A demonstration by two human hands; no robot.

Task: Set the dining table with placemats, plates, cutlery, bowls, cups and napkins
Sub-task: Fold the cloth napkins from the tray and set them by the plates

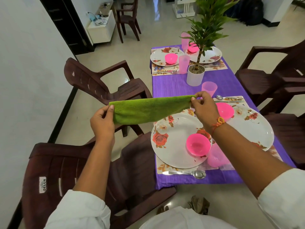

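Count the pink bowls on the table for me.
4: near-left bowl, near-right bowl partly behind the right hand, far-left bowl, far-right bowl partly behind the plant. Another could hide behind its leaves.

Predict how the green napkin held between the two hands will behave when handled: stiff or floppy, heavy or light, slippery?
Probably floppy: the green napkin droops along its lower edge between the left hand and right hand. Likely light, since a fingertip pinch at each end carries it. Its fuzzy surface suggests it will not slip easily.
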